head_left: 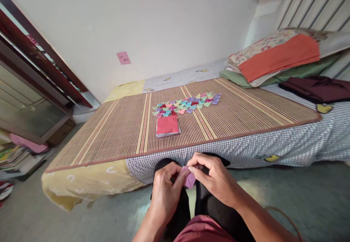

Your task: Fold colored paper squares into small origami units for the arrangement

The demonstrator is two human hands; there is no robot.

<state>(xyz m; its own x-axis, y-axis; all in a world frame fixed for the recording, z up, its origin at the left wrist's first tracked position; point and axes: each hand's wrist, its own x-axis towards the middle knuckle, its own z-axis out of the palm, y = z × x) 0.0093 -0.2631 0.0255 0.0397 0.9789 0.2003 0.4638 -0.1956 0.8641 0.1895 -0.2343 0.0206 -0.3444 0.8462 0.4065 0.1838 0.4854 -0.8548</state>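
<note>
Between my two hands, just above my knees, is a small folded piece of pink-purple origami paper (189, 181) with a visible crease. My left hand (168, 187) pinches its left upper edge between thumb and finger. On the other side, my right hand (212, 174) grips the top right edge with thumb and forefinger. Ahead on the striped mat lies a stack of square paper (167, 125) with a red sheet on top. Behind the stack stand rows of small folded paper pieces (186, 105) in many colours.
A bamboo mat (115, 132) covers the bed, over a checked sheet (295, 143). Folded bedding (279, 57) and dark cloth (317, 88) lie at the right. A pink paper (124, 58) is on the wall. Left are a glass-fronted cabinet (30, 92) and piled books (16, 158).
</note>
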